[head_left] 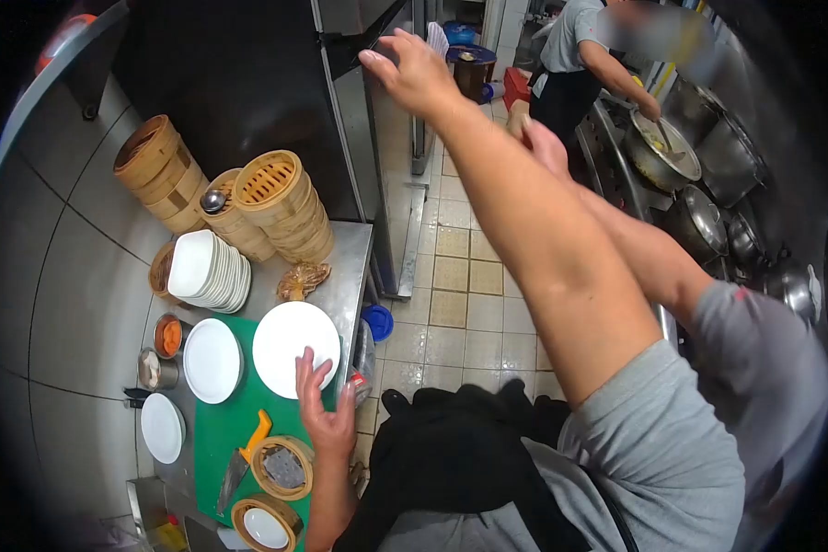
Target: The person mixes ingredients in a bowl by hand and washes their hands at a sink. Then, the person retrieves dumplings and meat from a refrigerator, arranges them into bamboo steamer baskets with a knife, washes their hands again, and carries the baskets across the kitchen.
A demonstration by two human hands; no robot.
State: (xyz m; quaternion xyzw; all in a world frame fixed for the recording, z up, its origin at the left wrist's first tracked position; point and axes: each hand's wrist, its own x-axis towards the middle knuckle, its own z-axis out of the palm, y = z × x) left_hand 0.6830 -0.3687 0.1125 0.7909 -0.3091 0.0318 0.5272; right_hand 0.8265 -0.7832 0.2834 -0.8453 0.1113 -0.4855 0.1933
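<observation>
Tho contact unclr, L-hand (327, 409) nr plate (290, 339)

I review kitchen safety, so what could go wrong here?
The orange-handled metal knife lies on the green cutting board; the left hand, nearby, might brush it. The round white plate beside that hand sits near the edge of the grey metal counter and could slide off. Stacked round bamboo steamers might topple if bumped.
</observation>
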